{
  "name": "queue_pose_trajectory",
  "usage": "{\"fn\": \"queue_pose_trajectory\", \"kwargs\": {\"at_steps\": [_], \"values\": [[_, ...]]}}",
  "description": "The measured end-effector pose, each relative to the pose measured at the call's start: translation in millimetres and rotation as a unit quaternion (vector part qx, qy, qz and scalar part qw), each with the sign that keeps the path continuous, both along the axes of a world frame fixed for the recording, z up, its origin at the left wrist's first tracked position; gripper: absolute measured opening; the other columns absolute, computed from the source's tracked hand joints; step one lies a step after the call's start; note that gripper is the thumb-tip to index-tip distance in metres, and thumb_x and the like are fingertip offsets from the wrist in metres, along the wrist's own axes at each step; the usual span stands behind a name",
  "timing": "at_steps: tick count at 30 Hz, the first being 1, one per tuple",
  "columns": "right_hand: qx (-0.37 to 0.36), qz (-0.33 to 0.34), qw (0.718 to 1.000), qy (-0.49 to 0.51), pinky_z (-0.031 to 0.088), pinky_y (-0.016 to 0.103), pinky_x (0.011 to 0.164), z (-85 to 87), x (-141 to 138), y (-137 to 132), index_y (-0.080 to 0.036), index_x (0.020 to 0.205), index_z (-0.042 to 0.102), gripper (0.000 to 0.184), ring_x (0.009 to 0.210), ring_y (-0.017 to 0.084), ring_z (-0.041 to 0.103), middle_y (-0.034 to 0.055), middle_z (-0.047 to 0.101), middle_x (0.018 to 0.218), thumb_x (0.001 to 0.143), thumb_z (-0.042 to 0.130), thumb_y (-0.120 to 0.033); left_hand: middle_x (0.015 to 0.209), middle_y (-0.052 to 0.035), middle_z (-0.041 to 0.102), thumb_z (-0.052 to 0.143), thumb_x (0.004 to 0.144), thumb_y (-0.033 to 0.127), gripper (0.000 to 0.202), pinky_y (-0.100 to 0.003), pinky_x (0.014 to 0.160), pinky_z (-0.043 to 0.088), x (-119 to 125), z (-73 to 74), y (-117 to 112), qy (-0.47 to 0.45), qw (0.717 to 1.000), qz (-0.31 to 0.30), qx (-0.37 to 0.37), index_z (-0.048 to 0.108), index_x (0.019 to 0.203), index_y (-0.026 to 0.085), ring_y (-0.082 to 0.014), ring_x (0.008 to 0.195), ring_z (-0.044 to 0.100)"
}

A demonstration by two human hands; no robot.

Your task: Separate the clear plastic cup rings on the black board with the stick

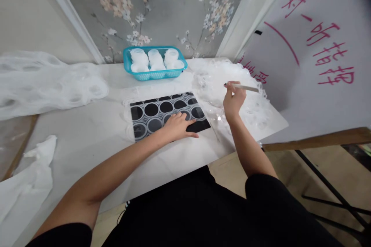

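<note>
My left hand [180,125] lies with its fingers spread on a black sheet [201,125] patterned with rows of pale rings, pressing near its lower right part. Raised over the right side of the table, my right hand [234,100] is closed around a slim, pale, pen-like tool [249,88] with a dark tip pointing left. Its exact kind is too small to make out. Beneath and behind that hand spreads a heap of translucent white rings [216,81].
A blue plastic basket [156,76] holding several stacks of white rings [156,60] stands by the wall. On the left lie a white bundle of rings [49,83] and crumpled white paper [34,173]. A whiteboard [304,104] with red writing leans at the right.
</note>
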State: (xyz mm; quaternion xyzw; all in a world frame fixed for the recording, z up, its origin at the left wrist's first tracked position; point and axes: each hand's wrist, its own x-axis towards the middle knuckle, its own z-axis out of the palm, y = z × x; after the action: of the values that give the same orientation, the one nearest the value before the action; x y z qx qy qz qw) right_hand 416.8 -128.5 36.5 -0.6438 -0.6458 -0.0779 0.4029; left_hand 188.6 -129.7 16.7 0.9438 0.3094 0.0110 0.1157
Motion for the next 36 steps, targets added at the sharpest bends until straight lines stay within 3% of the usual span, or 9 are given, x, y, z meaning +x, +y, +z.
{"fn": "queue_pose_trajectory", "kwargs": {"at_steps": [2, 4, 9, 12, 17, 22, 29, 32, 36], "values": [[0.028, 0.008, 0.998, 0.050, 0.035, 0.050, 0.100, 1.1, -13.4, -4.7, -0.019, 0.091, 0.068, 0.036, 0.105, 0.027, 0.057, 0.0103, 0.069, 0.103, 0.095, 0.033, -0.027, 0.106, -0.0114, 0.054, 0.034, 0.076, 0.079, 0.081, -0.036, 0.080, 0.037, -9.5, 0.8, -4.0, -0.010, 1.000, -0.016, 0.006, 0.036, 0.143, 0.033, -0.0274, 0.095, 0.051], [-0.021, 0.086, 0.993, 0.084, 0.041, 0.046, 0.097, -10.5, -38.6, -21.8, -0.022, 0.088, 0.069, 0.029, 0.105, 0.026, 0.056, 0.0068, 0.071, 0.098, 0.093, 0.042, -0.031, 0.107, -0.0113, 0.054, 0.032, 0.079, 0.077, 0.080, -0.036, 0.082, 0.036, -21.9, 0.6, -10.5, -0.027, 0.999, -0.020, 0.040, 0.032, 0.144, 0.031, -0.0263, 0.095, 0.050], [-0.144, 0.200, 0.955, 0.163, 0.045, 0.042, 0.096, -46.7, -85.2, -58.0, -0.025, 0.090, 0.071, 0.023, 0.105, 0.025, 0.058, 0.0036, 0.073, 0.093, 0.090, 0.051, -0.035, 0.097, -0.0107, 0.056, 0.029, 0.083, 0.072, 0.074, -0.034, 0.080, 0.034, -48.9, -2.4, -24.2, -0.010, 0.993, -0.003, 0.119, 0.053, 0.130, 0.021, -0.0257, 0.093, 0.048], [-0.135, 0.170, 0.950, 0.223, 0.048, 0.038, 0.091, -42.9, -81.0, -57.4, -0.023, 0.086, 0.070, 0.025, 0.096, 0.023, 0.063, 0.0053, 0.071, 0.094, 0.090, 0.050, -0.037, 0.096, -0.0097, 0.056, 0.029, 0.084, 0.071, 0.073, -0.033, 0.078, 0.033, -54.3, -3.2, -26.9, 0.002, 0.992, -0.002, 0.128, 0.054, 0.130, 0.021, -0.0247, 0.091, 0.048], [-0.042, 0.066, 0.961, 0.266, 0.048, 0.037, 0.088, -18.6, -72.5, -58.3, -0.020, 0.089, 0.069, 0.033, 0.096, 0.024, 0.063, 0.0091, 0.069, 0.100, 0.093, 0.043, -0.039, 0.098, -0.0105, 0.057, 0.024, 0.087, 0.069, 0.075, -0.033, 0.076, 0.033, -55.3, -1.3, -30.7, -0.009, 0.991, -0.008, 0.136, 0.048, 0.136, 0.017, -0.0240, 0.089, 0.049], [-0.152, 0.150, 0.941, 0.264, 0.050, 0.036, 0.084, -29.6, -90.7, -71.3, -0.022, 0.080, 0.071, 0.030, 0.094, 0.024, 0.064, 0.0050, 0.071, 0.095, 0.090, 0.049, -0.040, 0.099, -0.0119, 0.057, 0.032, 0.086, 0.068, 0.074, -0.033, 0.078, 0.034, -54.6, -5.9, -27.0, 0.004, 0.993, 0.003, 0.117, 0.050, 0.133, 0.015, -0.0254, 0.092, 0.050], [-0.204, 0.136, 0.936, 0.255, 0.050, 0.032, 0.073, -40.6, -67.8, -42.2, -0.018, 0.065, 0.066, 0.037, 0.085, 0.023, 0.065, 0.0050, 0.072, 0.091, 0.087, 0.051, -0.044, 0.100, -0.0115, 0.056, 0.035, 0.086, 0.067, 0.072, -0.033, 0.078, 0.035, -55.2, -12.0, -19.9, -0.005, 0.996, -0.004, 0.093, 0.049, 0.135, 0.016, -0.0246, 0.092, 0.050], [-0.176, 0.120, 0.948, 0.237, 0.050, 0.033, 0.074, -31.5, -58.1, -31.4, -0.017, 0.063, 0.064, 0.039, 0.084, 0.023, 0.065, 0.0061, 0.072, 0.090, 0.088, 0.050, -0.044, 0.100, -0.0110, 0.056, 0.034, 0.086, 0.067, 0.071, -0.032, 0.077, 0.035, -56.9, -10.7, -19.7, -0.005, 0.996, -0.007, 0.092, 0.050, 0.134, 0.017, -0.0239, 0.090, 0.050], [-0.129, 0.147, 0.958, 0.210, 0.048, 0.034, 0.089, -26.7, -70.5, -44.0, -0.021, 0.084, 0.069, 0.029, 0.098, 0.022, 0.064, 0.0054, 0.071, 0.097, 0.091, 0.048, -0.038, 0.097, -0.0100, 0.056, 0.033, 0.086, 0.067, 0.070, -0.032, 0.076, 0.034, -57.7, -10.3, -20.6, 0.000, 0.995, -0.014, 0.100, 0.050, 0.134, 0.020, -0.0239, 0.090, 0.050]]}}
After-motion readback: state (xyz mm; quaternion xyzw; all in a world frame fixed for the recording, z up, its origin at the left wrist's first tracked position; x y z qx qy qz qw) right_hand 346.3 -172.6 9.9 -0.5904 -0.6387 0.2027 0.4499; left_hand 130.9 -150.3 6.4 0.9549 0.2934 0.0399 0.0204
